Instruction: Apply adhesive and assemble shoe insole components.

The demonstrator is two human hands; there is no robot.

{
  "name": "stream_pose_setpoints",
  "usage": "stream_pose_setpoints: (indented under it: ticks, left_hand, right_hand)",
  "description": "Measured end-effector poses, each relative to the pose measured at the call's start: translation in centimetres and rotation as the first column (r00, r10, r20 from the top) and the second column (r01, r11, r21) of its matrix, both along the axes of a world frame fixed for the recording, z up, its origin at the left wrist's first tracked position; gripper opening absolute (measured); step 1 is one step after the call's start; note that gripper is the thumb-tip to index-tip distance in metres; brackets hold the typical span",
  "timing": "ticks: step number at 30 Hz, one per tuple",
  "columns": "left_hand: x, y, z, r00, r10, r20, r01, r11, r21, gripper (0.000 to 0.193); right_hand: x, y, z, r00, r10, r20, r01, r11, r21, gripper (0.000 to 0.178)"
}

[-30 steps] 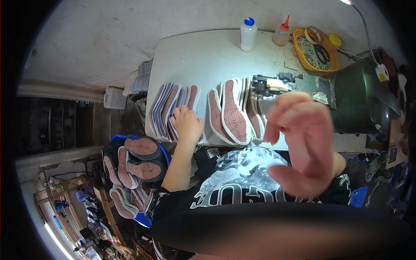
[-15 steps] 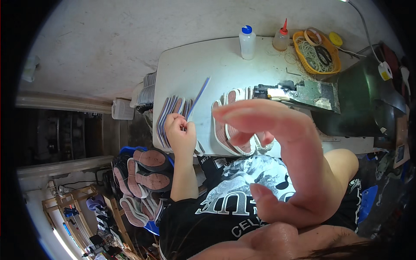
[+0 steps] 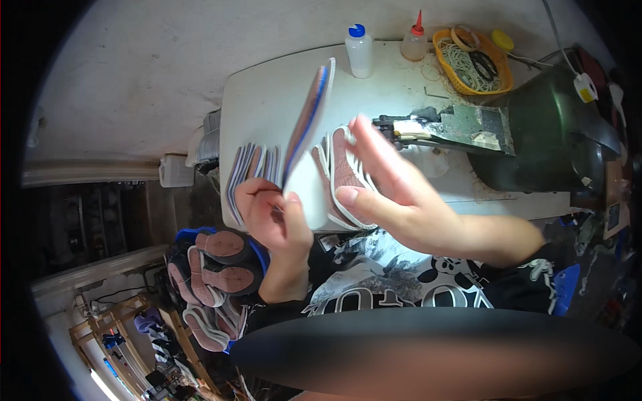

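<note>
Over the near left part of a pale tabletop point(image 3: 277, 100), the left hand point(image 3: 275, 220) is clamped on the lower end of a single sole point(image 3: 309, 117), thumb against fingers; the sole is raised and tilted, its free tip toward the far edge, with a blue stripe along its side. The right hand point(image 3: 411, 210) has its thumb and fingers wide apart over a pile of pinkish soles point(image 3: 344, 167) with white rims, near the middle of the near edge; whether hand and pile touch cannot be told. A row of thin soles point(image 3: 255, 164) leans together beside the left edge, partly hidden by the left hand. Near the far edge stand a whitish bottle point(image 3: 361, 56) with a blue cap and a squeeze bottle point(image 3: 414, 49) with a red pointed tip. A yellow basket point(image 3: 498, 89) of cords point(image 3: 461, 63) lies toward the far right corner; a green machine point(image 3: 476, 125) occupies the right side. Beyond the left edge, a blue tub point(image 3: 190, 234) holds further soles point(image 3: 227, 278)
</note>
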State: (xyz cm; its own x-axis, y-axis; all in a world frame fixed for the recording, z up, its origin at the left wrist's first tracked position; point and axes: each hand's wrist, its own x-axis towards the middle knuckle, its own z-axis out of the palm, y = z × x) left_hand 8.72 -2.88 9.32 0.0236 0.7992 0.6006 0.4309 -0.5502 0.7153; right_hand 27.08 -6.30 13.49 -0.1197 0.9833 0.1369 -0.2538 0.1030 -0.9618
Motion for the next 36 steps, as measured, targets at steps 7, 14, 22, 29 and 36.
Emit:
stream_pose_setpoints:
  ticks: [7,14,22,29,36]
  left_hand:
    - [4.9,-0.6,-1.4,0.804,-0.577,-0.143,0.586,0.809,0.036,0.016]
    - [5.7,1.7,-0.1,0.695,-0.522,0.494,0.715,0.572,-0.402,0.068]
    - [8.0,1.7,-1.3,0.364,-0.180,0.914,0.927,0.160,-0.338,0.032]
    - [8.5,0.6,-2.1,0.548,-0.417,0.725,0.824,0.419,-0.382,0.028]
    - [8.6,2.2,-2.8,0.654,-0.436,0.618,0.748,0.497,-0.440,0.029]
  right_hand:
    - [1.3,-1.3,-4.5,0.949,-0.139,-0.282,0.058,0.959,-0.278,0.023]
    - [4.9,-3.4,-4.0,0.995,0.087,0.042,-0.073,0.963,-0.259,0.028]
    - [7.1,-1.7,-9.7,0.621,0.285,-0.730,-0.476,0.877,-0.062,0.052]
    - [8.5,-0.6,-8.8,0.904,0.349,-0.249,-0.411,0.870,-0.272,0.033]
    - [8.2,-1.2,-5.4,0.905,0.154,0.395,-0.078,0.976,-0.202,0.026]
